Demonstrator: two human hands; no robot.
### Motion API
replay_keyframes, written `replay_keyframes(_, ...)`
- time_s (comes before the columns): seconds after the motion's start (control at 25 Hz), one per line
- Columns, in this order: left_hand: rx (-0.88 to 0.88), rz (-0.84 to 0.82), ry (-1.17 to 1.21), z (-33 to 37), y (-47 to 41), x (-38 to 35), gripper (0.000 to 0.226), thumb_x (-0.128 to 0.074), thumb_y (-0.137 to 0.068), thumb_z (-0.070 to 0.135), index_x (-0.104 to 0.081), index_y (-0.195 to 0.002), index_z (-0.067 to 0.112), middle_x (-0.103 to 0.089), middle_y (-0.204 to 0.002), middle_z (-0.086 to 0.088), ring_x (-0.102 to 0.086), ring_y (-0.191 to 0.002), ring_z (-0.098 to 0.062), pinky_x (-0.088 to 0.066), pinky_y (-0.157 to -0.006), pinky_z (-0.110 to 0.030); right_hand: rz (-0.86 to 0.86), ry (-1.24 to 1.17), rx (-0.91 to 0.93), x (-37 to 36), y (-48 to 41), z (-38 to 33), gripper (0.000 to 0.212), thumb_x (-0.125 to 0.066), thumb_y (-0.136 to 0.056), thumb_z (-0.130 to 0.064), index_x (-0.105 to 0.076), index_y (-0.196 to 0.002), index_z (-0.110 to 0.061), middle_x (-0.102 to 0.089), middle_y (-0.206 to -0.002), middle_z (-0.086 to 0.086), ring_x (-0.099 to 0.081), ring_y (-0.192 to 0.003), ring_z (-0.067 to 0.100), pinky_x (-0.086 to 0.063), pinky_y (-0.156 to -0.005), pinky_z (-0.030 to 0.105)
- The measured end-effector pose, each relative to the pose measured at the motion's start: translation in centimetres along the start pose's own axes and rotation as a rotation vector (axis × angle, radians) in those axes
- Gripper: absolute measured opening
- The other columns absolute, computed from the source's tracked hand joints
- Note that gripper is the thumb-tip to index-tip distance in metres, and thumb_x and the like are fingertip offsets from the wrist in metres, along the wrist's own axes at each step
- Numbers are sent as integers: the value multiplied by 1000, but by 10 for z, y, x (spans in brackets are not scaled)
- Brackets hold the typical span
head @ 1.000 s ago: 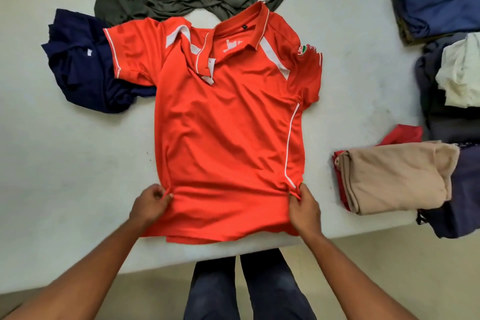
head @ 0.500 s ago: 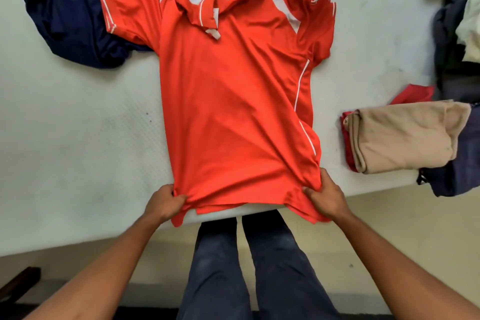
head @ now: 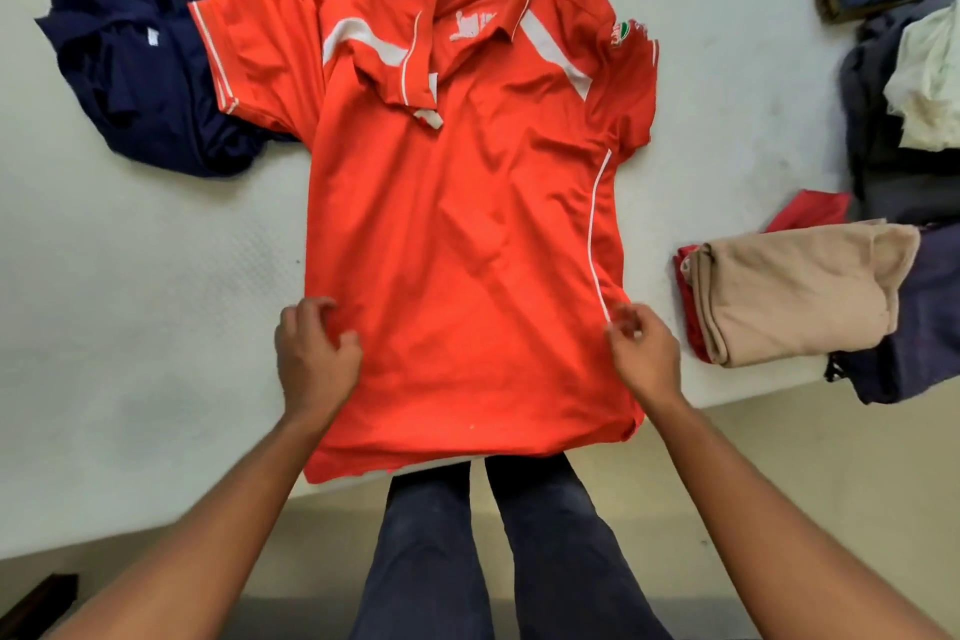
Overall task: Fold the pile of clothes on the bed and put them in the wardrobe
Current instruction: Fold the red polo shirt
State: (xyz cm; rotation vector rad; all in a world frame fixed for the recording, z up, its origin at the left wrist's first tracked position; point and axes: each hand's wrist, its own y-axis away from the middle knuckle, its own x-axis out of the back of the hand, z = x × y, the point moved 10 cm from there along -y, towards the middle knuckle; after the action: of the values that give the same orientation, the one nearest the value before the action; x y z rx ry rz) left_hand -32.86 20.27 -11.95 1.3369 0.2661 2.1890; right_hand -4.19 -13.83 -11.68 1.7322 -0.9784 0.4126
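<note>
Starting at the left, we see a navy garment lying partly under a sleeve. Our left hand sits at the left edge of the shirt, fingers loosely curled, pinching no cloth that we can see. The shirt lies flat, face up on the bed, its long axis running straight away from us: collar far, hem overhanging the near edge. Our right hand mirrors the left at the right seam, likewise loose and holding nothing. Both hands flank the lower body equally, so we judge either side could fold inward first. A beige stack lies further right.
</note>
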Motion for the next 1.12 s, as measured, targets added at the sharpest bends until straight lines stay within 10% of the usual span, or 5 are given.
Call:
replay_keyframes(0.24,-575,-271,49,227,-93,-82,48,-47,-71,32,-66,-109,10,-65,-94,-11,-62,-86,-29,-50,-84,-46,44,-829,-297,5,-177,-96,60,-81,-67,-41,-56,-120,-29,-66,-99,0,-65,-82,19,-56,-64,31)
replay_keyframes(0.48,-643,-378,66,392,-159,-165,71,-64,-76,24,-46,-145,17,-54,-130,-14,-57,-114,-29,-43,-100,-31,243,-1380,-148,57,-228,-147,44,-60,-73,19,-64,-101,-14,-67,-88,11,-63,-75,25,-55,-76,37)
replay_keyframes(0.64,-696,-444,-139,439,-173,-203,83,-69,-80,23,-31,-154,27,-43,-142,-16,-49,-130,-32,-41,-109,-39,633,-1059,231,143,-200,-130,50,-53,-68,18,-70,-94,-21,-70,-96,-5,-66,-100,15,-51,-102,36)
replay_keyframes(0.84,-712,-395,-267,455,-192,-224,64,-64,-82,25,-49,-144,20,-41,-141,-13,-55,-121,-31,-45,-105,-39,435,-1102,-406,70,-209,-31,56,-65,-80,2,-59,-129,-23,-71,-96,-2,-64,-81,13,-53,-86,37)
replay_keyframes(1.12,-850,-575,-433,526,-168,-284,72,-76,-82,29,-48,-147,18,-51,-136,-14,-55,-121,-28,-42,-100,-32,396,-1152,-355,85,-231,-39,64,-84,-74,2,-59,-131,-12,-70,-92,-2,-64,-72,2,-48,-68,12)
